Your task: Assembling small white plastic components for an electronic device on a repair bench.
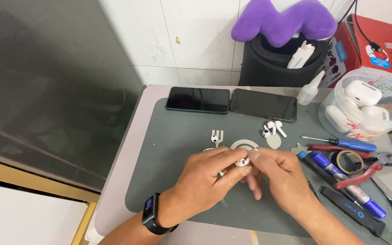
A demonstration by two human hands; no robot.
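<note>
Two hands, left hand (205,174) and right hand (280,174), pinching one white earbud (242,161) together, near the table's (128,181) front edge, over a grey mat (173,136).

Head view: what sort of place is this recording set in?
Probably a small electronics repair bench at home or in a shop. Both hands, left hand and right hand, pinch a white earbud over a grey work mat, with a screwdriver and a tub of earbud cases nearby.
</note>
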